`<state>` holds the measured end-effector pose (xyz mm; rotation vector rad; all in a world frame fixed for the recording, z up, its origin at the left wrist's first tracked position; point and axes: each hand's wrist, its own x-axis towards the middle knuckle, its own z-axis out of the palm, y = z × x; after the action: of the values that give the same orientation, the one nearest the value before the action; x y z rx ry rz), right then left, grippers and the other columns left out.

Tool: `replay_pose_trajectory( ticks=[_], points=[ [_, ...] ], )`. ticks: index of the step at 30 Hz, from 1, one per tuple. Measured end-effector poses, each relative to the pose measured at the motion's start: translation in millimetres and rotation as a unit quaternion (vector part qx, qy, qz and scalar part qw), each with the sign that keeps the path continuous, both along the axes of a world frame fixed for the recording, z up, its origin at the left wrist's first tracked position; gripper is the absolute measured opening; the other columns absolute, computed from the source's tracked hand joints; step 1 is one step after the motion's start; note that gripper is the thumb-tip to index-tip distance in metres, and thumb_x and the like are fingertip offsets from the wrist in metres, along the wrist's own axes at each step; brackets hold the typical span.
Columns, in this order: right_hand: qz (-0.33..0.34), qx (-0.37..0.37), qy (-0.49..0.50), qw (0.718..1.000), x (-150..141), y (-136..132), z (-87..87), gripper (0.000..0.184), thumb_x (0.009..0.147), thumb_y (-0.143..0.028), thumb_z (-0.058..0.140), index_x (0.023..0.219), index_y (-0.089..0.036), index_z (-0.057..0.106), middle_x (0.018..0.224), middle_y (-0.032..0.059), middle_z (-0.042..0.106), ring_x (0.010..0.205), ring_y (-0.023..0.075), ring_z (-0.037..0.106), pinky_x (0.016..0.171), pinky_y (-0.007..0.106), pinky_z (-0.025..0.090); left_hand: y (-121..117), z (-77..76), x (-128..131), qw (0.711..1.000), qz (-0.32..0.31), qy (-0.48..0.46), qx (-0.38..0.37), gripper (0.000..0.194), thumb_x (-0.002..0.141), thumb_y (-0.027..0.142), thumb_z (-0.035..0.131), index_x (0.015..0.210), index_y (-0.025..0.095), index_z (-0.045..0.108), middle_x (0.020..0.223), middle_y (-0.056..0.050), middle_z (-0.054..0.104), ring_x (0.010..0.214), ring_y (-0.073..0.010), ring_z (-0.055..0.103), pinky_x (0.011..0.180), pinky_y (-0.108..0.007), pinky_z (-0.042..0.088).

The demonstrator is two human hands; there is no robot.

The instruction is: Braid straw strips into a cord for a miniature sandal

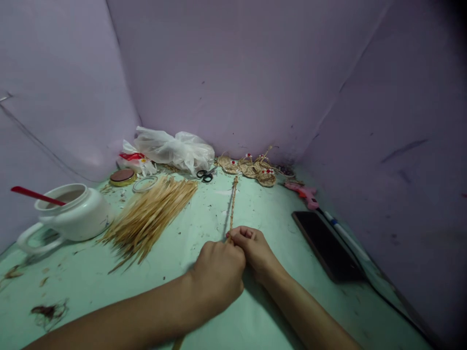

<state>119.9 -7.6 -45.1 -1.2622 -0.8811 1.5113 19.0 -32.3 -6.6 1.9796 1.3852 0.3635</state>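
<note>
A thin braided straw cord [232,204] runs away from my hands over the green tabletop, its far end near the woven pieces. My left hand [219,272] is closed in a fist around the near part of the cord, which its fingers mostly hide. Just beyond it, my right hand [251,245] pinches the cord between thumb and fingertips, close against the left hand. A strip of straw [178,343] shows below my left forearm. To the left lies a fanned bundle of dry straw strips [155,211].
A white pot [85,216] with a red-handled utensil stands left. At the back are a plastic bag [175,148], black scissors [205,176], a round tin [122,177] and several beaded woven discs [265,178]. On the right lie a pink glue gun [304,193], a phone [328,245] and a cable.
</note>
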Motion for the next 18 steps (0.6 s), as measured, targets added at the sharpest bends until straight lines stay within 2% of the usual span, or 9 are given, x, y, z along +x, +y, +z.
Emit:
replay_pose_trajectory(
  ticks=[3, 4, 5, 7, 9, 11, 13, 15, 18],
  points=[
    [0.020, 0.003, -0.003, 1.000, 1, 1, 0.7, 0.013, 0.057, -0.023, 0.059, 0.054, -0.014, 0.050, 0.045, -0.0039, 0.045, 0.041, 0.0050, 0.035, 0.043, 0.020, 0.025, 20, 7.5, -10, 0.996, 0.043, 0.042, 0.066, 0.018, 0.065, 0.029, 0.050, 0.059, 0.014, 0.060, 0.058, -0.009, 0.056, 0.060, -0.0209, 0.052, 0.058, -0.030, 0.034],
    [0.029, 0.001, -0.014, 0.999, 1, 0, 1.6, 0.015, 0.058, -0.024, 0.058, 0.052, -0.014, 0.048, 0.043, -0.0048, 0.043, 0.039, 0.0041, 0.032, 0.042, 0.020, 0.022, 28, 8.8, -14, 0.993, 0.084, 0.013, 0.086, 0.018, 0.066, 0.027, 0.048, 0.062, 0.014, 0.060, 0.059, -0.007, 0.057, 0.060, -0.0184, 0.052, 0.057, -0.028, 0.034],
    [0.037, 0.001, -0.028, 0.999, 1, 0, 2.4, 0.018, 0.060, -0.025, 0.058, 0.050, -0.014, 0.047, 0.041, -0.0056, 0.040, 0.037, 0.0034, 0.028, 0.041, 0.020, 0.020, 36, 8.9, -18, 0.991, 0.114, -0.024, 0.066, 0.016, 0.065, 0.023, 0.049, 0.069, 0.014, 0.061, 0.061, -0.006, 0.057, 0.057, -0.0155, 0.052, 0.055, -0.025, 0.034],
    [0.051, 0.009, -0.045, 0.998, 2, 1, 3.2, 0.021, 0.062, -0.026, 0.056, 0.049, -0.015, 0.045, 0.039, -0.0062, 0.038, 0.036, 0.0031, 0.026, 0.040, 0.020, 0.019, 49, 5.0, -23, 0.982, 0.120, -0.093, -0.109, 0.021, 0.064, 0.021, 0.049, 0.080, 0.013, 0.060, 0.052, -0.001, 0.054, 0.043, -0.0104, 0.045, 0.044, -0.022, 0.031],
    [0.065, 0.028, -0.047, 0.996, 2, 2, 2.2, 0.019, 0.064, -0.026, 0.054, 0.051, -0.015, 0.046, 0.040, -0.0043, 0.042, 0.037, 0.0045, 0.033, 0.042, 0.020, 0.023, 56, -1.3, -24, 0.941, 0.076, -0.159, -0.288, 0.018, 0.064, 0.023, 0.048, 0.073, 0.011, 0.058, 0.048, 0.000, 0.052, 0.035, -0.0072, 0.039, 0.037, -0.020, 0.027],
    [0.085, 0.057, -0.061, 0.993, 4, 4, -0.7, 0.015, 0.064, -0.024, 0.053, 0.054, -0.014, 0.047, 0.046, -0.0009, 0.049, 0.043, 0.0073, 0.042, 0.045, 0.020, 0.029, 57, -5.9, -23, 0.909, 0.050, -0.205, -0.361, 0.014, 0.064, 0.024, 0.050, 0.062, 0.010, 0.055, 0.046, 0.000, 0.050, 0.033, -0.0056, 0.037, 0.034, -0.018, 0.026],
    [0.103, 0.092, -0.105, 0.985, 7, 6, -3.9, 0.012, 0.065, -0.022, 0.052, 0.057, -0.014, 0.050, 0.052, 0.0019, 0.054, 0.049, 0.0093, 0.047, 0.048, 0.021, 0.032, 55, -6.8, -21, 0.915, 0.068, -0.201, -0.343, 0.014, 0.063, 0.023, 0.051, 0.055, 0.011, 0.051, 0.040, 0.001, 0.046, 0.031, -0.0057, 0.037, 0.033, -0.018, 0.026],
    [0.108, 0.134, -0.189, 0.967, 10, 5, -5.5, 0.011, 0.067, -0.022, 0.050, 0.061, -0.013, 0.053, 0.057, 0.0031, 0.057, 0.053, 0.0103, 0.048, 0.050, 0.021, 0.033, 53, -6.1, -18, 0.938, 0.096, -0.142, -0.302, 0.016, 0.063, 0.022, 0.049, 0.049, 0.012, 0.048, 0.034, 0.002, 0.041, 0.028, -0.0070, 0.035, 0.032, -0.020, 0.025],
    [0.101, 0.195, -0.346, 0.912, 13, 0, -2.4, 0.016, 0.071, -0.021, 0.046, 0.067, -0.014, 0.059, 0.059, 0.0028, 0.059, 0.054, 0.0107, 0.049, 0.050, 0.021, 0.032, 52, -9.2, -15, 0.967, 0.119, -0.076, -0.213, 0.013, 0.057, 0.017, 0.047, 0.045, 0.013, 0.046, 0.032, 0.003, 0.038, 0.029, -0.0067, 0.032, 0.034, -0.020, 0.021]
  ],
)
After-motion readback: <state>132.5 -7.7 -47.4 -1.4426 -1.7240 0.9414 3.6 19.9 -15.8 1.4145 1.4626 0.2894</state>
